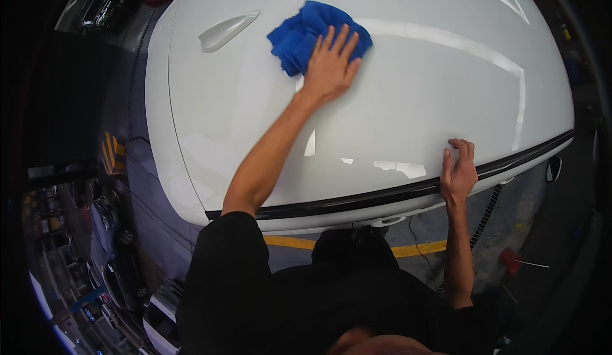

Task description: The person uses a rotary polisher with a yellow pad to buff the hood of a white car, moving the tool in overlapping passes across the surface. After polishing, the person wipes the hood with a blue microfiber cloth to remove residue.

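A crumpled blue cloth (312, 33) lies on the glossy white car roof (408, 93), left of the middle. My left hand (332, 68) presses flat on its right part with the fingers spread, and the arm reaches far across the roof. At the near side, my right hand (459, 170) rests over the black roof trim (357, 197). Its fingers bend slightly over the roof's edge, the thumb stands apart, and nothing shows in it.
A white fin antenna (228, 31) rises from the roof left of the cloth. Below the near edge sits a door handle (389, 221), with a side mirror (554, 169) at the far right. A yellow floor line (417, 249) runs beside the car. Other parked cars (116, 250) stand at left.
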A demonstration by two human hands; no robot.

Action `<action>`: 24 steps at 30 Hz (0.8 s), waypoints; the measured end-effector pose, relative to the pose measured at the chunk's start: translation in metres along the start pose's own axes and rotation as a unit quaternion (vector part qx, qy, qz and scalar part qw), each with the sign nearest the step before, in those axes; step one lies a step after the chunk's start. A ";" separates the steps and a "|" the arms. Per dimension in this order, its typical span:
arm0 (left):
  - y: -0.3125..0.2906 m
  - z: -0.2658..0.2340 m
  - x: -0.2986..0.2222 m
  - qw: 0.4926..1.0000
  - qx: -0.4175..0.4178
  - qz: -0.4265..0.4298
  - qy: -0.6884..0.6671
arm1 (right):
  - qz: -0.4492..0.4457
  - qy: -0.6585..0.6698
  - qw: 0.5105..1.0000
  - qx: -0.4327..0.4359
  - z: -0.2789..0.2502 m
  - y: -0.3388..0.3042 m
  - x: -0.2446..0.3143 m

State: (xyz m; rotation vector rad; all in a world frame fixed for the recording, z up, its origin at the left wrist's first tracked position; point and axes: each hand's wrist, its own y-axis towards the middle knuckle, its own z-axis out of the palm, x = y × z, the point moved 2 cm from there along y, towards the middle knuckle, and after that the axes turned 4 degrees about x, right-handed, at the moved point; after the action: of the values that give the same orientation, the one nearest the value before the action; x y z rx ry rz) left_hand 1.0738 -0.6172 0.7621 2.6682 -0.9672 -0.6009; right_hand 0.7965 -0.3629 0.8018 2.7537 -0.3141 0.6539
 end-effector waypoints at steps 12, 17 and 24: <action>-0.106 -0.059 -0.246 0.773 -0.021 -0.200 -0.602 | 0.095 0.533 0.841 -0.002 -0.017 -0.014 -0.011; -0.118 -0.092 -0.315 0.834 0.059 0.049 -0.547 | -0.010 0.820 0.570 0.056 -0.045 -0.088 0.036; -0.251 -0.112 -0.188 0.781 -0.454 -0.362 -0.231 | -0.172 0.068 0.949 0.256 0.021 -0.041 0.198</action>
State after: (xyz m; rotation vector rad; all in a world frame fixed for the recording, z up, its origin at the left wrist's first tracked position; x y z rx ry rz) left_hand 1.1329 -0.2964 0.8277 1.8873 0.3558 -1.4583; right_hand 0.9895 -0.3599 0.8669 3.0966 0.4225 0.9255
